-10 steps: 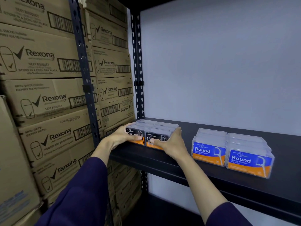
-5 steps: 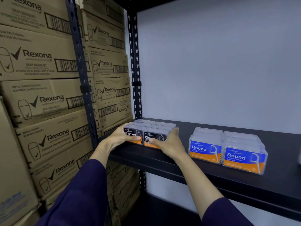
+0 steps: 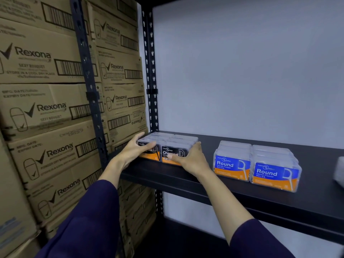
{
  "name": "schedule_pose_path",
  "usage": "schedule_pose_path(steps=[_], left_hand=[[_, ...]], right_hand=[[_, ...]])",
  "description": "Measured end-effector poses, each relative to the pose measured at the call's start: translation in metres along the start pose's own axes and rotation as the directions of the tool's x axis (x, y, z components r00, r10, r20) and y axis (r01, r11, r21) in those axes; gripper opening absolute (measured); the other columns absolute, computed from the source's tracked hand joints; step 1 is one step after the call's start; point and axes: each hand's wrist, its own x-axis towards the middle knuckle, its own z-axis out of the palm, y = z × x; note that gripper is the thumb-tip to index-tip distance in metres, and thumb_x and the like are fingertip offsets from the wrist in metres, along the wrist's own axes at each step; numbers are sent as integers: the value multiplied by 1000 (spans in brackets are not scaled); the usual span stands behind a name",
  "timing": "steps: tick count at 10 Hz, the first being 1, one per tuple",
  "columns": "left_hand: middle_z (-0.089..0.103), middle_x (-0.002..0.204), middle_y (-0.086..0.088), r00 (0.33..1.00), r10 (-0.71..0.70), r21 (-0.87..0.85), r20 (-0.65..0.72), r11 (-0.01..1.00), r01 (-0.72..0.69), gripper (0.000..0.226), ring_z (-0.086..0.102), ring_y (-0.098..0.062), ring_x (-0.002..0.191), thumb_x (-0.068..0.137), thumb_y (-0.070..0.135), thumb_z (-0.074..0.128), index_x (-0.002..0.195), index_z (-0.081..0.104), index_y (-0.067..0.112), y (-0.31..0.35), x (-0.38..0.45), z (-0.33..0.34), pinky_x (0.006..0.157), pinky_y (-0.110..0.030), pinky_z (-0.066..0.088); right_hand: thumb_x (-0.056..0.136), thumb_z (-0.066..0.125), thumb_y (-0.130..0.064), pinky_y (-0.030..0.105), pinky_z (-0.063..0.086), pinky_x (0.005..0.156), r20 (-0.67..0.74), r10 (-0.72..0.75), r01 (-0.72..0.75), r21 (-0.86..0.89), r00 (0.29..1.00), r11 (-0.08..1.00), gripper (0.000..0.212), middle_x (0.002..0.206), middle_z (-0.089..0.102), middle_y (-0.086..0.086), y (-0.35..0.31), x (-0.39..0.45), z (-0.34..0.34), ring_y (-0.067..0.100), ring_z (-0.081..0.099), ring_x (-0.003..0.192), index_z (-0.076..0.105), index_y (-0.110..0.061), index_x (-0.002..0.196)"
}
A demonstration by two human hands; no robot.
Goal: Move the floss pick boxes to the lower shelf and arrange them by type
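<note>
Both my hands loosened: left hand point(image 3: 134, 151) now spread open over the Charcoal boxes point(image 3: 168, 148) at the shelf point(image 3: 223, 189) left end; right hand point(image 3: 189, 159) open, flat against them. Round boxes point(image 3: 256, 164) well apart, right.

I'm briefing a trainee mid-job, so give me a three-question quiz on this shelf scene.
1. True or false: the Charcoal boxes sit left of the Round boxes.
2. Which hand covers part of a Charcoal label? A left hand B right hand C neither
3. Fill in: the cartons beside the shelf read ____.

Key: 1 true; 2 A; 3 Rexona.
</note>
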Motion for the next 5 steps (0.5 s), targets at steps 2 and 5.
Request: schedule_pose_path(steps=[2,5], left_hand=[[46,143,2,987,-34,-117,-155,993,16,84,44,-16,129,79,72,52,144,37,22,2,-23,12,112,-37,32],[56,120,-2,771,228,29,-594,964,-263,11,57,-10,107,96,16,55,105,59,20,17,-116,58,87,-19,40]], right_hand=[[64,86,-41,44,35,112,23,43,-43,-9,999,999,117,155,24,13,-6,-17,-6,25,31,140,15,1,147],[88,64,-17,19,39,90,-153,-66,82,103,986,991,31,118,57,3,-16,-121,-26,14,52,106,60,-12,118]])
